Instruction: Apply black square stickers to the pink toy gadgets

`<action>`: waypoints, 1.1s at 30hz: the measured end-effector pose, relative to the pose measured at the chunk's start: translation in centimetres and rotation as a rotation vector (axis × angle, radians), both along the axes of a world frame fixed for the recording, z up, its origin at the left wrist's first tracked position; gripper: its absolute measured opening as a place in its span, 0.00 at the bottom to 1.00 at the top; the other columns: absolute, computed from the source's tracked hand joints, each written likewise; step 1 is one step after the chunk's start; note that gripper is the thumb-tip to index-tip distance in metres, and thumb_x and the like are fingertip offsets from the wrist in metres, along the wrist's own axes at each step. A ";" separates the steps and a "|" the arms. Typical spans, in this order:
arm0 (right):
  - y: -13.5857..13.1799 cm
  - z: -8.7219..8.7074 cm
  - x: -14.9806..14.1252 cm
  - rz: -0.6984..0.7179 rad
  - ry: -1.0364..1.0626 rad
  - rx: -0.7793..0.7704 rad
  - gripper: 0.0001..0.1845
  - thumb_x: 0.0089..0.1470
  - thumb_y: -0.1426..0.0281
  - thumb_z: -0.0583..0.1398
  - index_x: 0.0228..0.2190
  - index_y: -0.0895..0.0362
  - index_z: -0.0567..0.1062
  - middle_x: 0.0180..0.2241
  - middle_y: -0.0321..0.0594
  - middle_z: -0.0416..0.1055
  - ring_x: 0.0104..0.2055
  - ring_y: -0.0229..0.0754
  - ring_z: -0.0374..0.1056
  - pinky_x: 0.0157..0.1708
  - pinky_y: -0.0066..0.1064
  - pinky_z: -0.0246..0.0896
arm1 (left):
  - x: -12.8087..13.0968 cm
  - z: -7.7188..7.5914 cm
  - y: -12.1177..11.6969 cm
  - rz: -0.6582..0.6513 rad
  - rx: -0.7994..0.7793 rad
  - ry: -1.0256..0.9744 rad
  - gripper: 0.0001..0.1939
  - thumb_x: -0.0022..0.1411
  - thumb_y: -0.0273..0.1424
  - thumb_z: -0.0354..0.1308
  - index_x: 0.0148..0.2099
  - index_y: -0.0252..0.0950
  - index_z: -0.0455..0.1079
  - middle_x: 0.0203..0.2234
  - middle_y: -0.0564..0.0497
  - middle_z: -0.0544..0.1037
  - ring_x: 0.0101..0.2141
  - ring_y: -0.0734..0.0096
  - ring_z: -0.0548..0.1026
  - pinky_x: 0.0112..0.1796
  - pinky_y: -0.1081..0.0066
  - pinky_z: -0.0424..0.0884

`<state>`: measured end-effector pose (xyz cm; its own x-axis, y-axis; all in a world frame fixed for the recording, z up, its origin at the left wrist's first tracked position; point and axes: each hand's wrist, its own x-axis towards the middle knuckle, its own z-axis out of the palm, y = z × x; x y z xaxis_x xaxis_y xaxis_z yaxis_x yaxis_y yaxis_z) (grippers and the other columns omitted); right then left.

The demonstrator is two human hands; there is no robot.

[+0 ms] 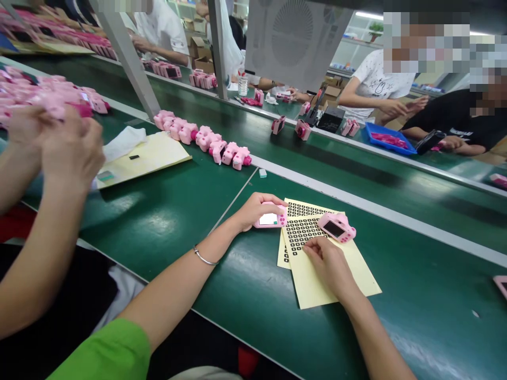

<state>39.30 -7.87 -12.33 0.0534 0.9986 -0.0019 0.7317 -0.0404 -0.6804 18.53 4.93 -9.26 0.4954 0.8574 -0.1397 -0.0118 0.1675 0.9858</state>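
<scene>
L hand (253,211) has a firm hold on a pink camera (269,219): its L end sits in the palm, fingers wrap the top edge, 1 digit lies across the upper face. Screen faces the wearer, white w/ a small green patch in the lower R corner; pink btns on the R end stay uncovered. That R end is right at the L edge of the sticker sheets.

R hand (327,264) is over the top sheet (352,282), thumb + forefinger in a narrow pinch at the lower rows of black squares. Can't tell if the tips fully meet or if a sticker's btwn them, too small. Bottom sheet (311,207) pokes out behind & to the L.

2nd camera (337,228) lies on the sheets' upper R part, dark screen toward the wearer, just beyond R hand, not gripped. So: 1 camera in L hand, 1 loose, pinch btwn them but nearer the wearer.

All on the green table (245,295). Small white/teal block (262,173) near the divider strip; row of cameras (202,138) up & L of it. Co-worker's hands (71,142) far L, blurred, w/ pink parts.
</scene>
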 end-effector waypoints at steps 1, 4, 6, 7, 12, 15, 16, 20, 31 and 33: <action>0.0 0.0 0.0 -0.001 0.001 -0.012 0.09 0.57 0.64 0.56 0.32 0.56 0.72 0.31 0.39 0.71 0.30 0.39 0.65 0.30 0.30 0.58 | 0.0 0.0 0.0 -0.002 0.000 0.003 0.17 0.45 0.30 0.67 0.39 0.31 0.78 0.28 0.48 0.79 0.24 0.79 0.71 0.26 0.78 0.61; 0.0 0.0 0.0 0.002 -0.006 -0.029 0.09 0.58 0.64 0.56 0.33 0.56 0.72 0.31 0.38 0.71 0.30 0.39 0.65 0.30 0.30 0.57 | -0.1 -0.1 0.1 -0.010 -0.011 0.016 0.17 0.45 0.31 0.67 0.40 0.31 0.78 0.28 0.48 0.79 0.24 0.78 0.71 0.25 0.78 0.61; 0.1 0.0 0.0 0.005 -0.017 -0.025 0.09 0.58 0.64 0.56 0.33 0.56 0.71 0.31 0.38 0.71 0.31 0.39 0.65 0.30 0.29 0.57 | -0.1 -0.1 0.1 -0.014 -0.021 0.015 0.18 0.45 0.31 0.67 0.41 0.31 0.78 0.28 0.48 0.79 0.25 0.78 0.72 0.26 0.78 0.61; 0.1 0.0 0.0 0.007 -0.021 -0.020 0.09 0.58 0.64 0.55 0.33 0.56 0.71 0.31 0.38 0.70 0.30 0.39 0.65 0.30 0.29 0.56 | -0.1 -0.2 0.2 -0.016 -0.024 0.010 0.18 0.45 0.31 0.67 0.40 0.31 0.78 0.28 0.48 0.79 0.25 0.77 0.72 0.26 0.78 0.62; 0.1 -0.2 0.0 0.036 -0.033 0.041 0.10 0.58 0.64 0.55 0.32 0.57 0.71 0.31 0.41 0.70 0.30 0.39 0.65 0.28 0.29 0.56 | 0.0 -0.1 0.2 -0.020 -0.022 -0.007 0.17 0.44 0.31 0.67 0.39 0.31 0.78 0.29 0.47 0.79 0.28 0.75 0.74 0.28 0.77 0.65; 0.1 -0.1 0.0 0.039 -0.044 0.049 0.10 0.58 0.64 0.54 0.32 0.57 0.70 0.31 0.41 0.70 0.30 0.40 0.65 0.28 0.30 0.56 | 0.0 0.0 0.2 -0.021 -0.029 0.003 0.18 0.44 0.31 0.67 0.40 0.31 0.78 0.29 0.47 0.79 0.27 0.75 0.74 0.28 0.76 0.65; 0.1 -0.1 0.0 0.036 -0.049 0.041 0.10 0.59 0.64 0.54 0.32 0.57 0.70 0.31 0.40 0.70 0.30 0.40 0.65 0.28 0.29 0.56 | 0.0 -0.1 0.2 -0.022 -0.033 0.007 0.18 0.44 0.31 0.67 0.40 0.31 0.78 0.29 0.47 0.79 0.27 0.75 0.74 0.28 0.76 0.65; 0.0 0.1 -0.1 0.055 -0.079 0.037 0.09 0.59 0.65 0.53 0.31 0.56 0.68 0.32 0.40 0.69 0.32 0.40 0.65 0.29 0.30 0.55 | -0.1 0.0 0.0 -0.001 -0.011 0.003 0.18 0.45 0.31 0.68 0.40 0.31 0.77 0.30 0.48 0.79 0.28 0.75 0.74 0.29 0.77 0.66; -1.1 2.7 -0.6 0.055 0.113 0.165 0.11 0.64 0.63 0.49 0.33 0.56 0.64 0.34 0.40 0.68 0.33 0.38 0.63 0.32 0.28 0.58 | 2.1 1.2 -3.7 -0.083 -0.166 -0.028 0.38 0.59 0.58 0.44 0.39 0.27 0.78 0.27 0.42 0.78 0.25 0.74 0.72 0.26 0.76 0.63; -1.3 3.4 -1.3 0.060 0.159 0.228 0.10 0.63 0.64 0.50 0.34 0.56 0.64 0.33 0.40 0.67 0.32 0.36 0.63 0.32 0.27 0.57 | 3.1 1.0 -4.7 -0.133 -0.198 -0.025 0.39 0.59 0.59 0.41 0.38 0.28 0.77 0.26 0.43 0.78 0.24 0.74 0.71 0.26 0.75 0.63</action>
<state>38.00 -9.16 -8.92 0.0108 0.9755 0.2196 0.6115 0.1673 -0.7734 21.62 0.25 -8.26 0.6072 0.7417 -0.2849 -0.0004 0.3589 0.9334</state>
